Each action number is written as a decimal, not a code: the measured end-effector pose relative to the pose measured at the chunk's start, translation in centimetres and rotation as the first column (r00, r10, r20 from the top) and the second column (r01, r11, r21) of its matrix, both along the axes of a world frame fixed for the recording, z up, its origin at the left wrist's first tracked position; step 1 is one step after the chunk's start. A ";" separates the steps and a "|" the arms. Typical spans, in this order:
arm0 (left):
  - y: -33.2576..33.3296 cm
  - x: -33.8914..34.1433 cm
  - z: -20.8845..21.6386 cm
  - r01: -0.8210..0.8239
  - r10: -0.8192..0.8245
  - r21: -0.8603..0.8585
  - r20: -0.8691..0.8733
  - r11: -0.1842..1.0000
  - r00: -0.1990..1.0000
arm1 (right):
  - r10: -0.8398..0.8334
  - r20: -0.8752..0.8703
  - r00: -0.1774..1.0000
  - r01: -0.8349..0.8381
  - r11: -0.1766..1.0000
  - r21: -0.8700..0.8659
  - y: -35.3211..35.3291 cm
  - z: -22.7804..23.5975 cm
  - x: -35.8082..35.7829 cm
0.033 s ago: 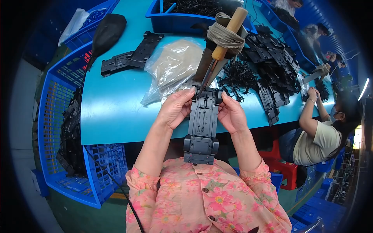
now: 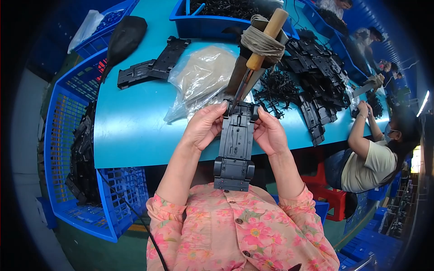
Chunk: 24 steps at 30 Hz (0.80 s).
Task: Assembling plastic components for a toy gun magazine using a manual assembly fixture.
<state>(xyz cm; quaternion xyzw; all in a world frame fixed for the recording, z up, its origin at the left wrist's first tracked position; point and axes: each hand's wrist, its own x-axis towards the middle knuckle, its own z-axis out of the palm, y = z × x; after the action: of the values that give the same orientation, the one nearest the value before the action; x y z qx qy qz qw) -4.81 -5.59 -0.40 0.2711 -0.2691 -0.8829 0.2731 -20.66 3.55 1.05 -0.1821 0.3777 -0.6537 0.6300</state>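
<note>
I hold a black plastic chassis plate [image 2: 236, 140] by its far end, its near end reaching back over my shirt. My left hand [image 2: 206, 125] is closed on the left edge, thumb on top. My right hand [image 2: 270, 132] pinches the right edge the same way. A soldering iron with a wooden handle [image 2: 271, 29] slants down over the plate, bound by grey cloth strips [image 2: 262, 44] to an upright support. Its dark tip meets or hovers just over the plate's far left corner; I cannot tell which. My lower fingers are partly hidden.
A clear bag of beige material [image 2: 203, 77] lies beyond my left hand. Black chassis plates [image 2: 312, 72] and small black parts [image 2: 276, 88] are heaped right. A blue crate [image 2: 56, 149] stands left, a blue bin [image 2: 210, 27] behind. A co-worker [image 2: 368, 162] sits at right.
</note>
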 end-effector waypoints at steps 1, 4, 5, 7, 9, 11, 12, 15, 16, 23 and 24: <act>0.0 0.0 0.1 0.000 0.000 0.000 0.000 1.000 1.000 | -0.003 0.001 1.000 0.003 1.000 -0.004 0.0 0.0 0.0; 0.1 0.0 0.4 0.002 -0.002 -0.007 -0.001 1.000 1.000 | -0.008 0.016 1.000 0.008 1.000 0.003 0.0 0.0 0.0; 0.1 0.0 0.5 -0.006 0.006 0.003 0.004 1.000 1.000 | -0.008 0.017 1.000 0.008 1.000 0.003 0.0 0.0 0.1; 0.2 0.0 0.5 -0.013 0.013 0.014 0.009 1.000 1.000 | -0.018 0.006 1.000 0.018 1.000 0.011 0.0 0.1 0.2; 0.1 0.0 0.4 -0.003 0.003 0.003 0.000 1.000 1.000 | -0.016 0.009 1.000 0.016 1.000 0.019 0.0 0.0 0.1; 0.0 0.0 0.3 0.006 -0.006 0.006 -0.010 1.000 1.000 | -0.015 0.011 1.000 0.014 1.000 0.024 0.1 -0.3 0.0; 0.0 0.0 0.1 0.015 -0.014 0.010 -0.018 1.000 1.000 | -0.006 0.028 1.000 0.005 0.999 0.041 0.1 -0.7 -0.1; -0.3 0.6 -1.0 -0.008 0.008 0.027 0.025 1.000 1.000 | 0.023 0.069 0.997 -0.028 0.997 0.078 0.2 -1.4 0.2; -0.3 0.7 -1.1 -0.025 0.023 0.046 0.038 0.999 0.999 | 0.043 0.094 0.995 -0.053 0.994 0.100 0.1 -1.6 0.4; -0.9 2.0 -1.0 -0.059 0.058 0.031 0.021 0.998 0.998 | 0.072 0.140 0.988 -0.084 0.993 0.083 -0.9 -2.4 1.3; -1.0 2.3 -0.9 -0.052 0.052 0.025 0.030 0.998 0.998 | 0.062 0.158 0.985 -0.077 0.993 0.094 -1.0 -2.3 1.7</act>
<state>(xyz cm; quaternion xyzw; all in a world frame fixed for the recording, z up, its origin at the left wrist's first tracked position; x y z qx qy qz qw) -2.46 -6.57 -1.33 0.2943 -0.2545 -0.8749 0.2886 -19.00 2.58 -1.27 -0.1120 0.3532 -0.6238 0.6882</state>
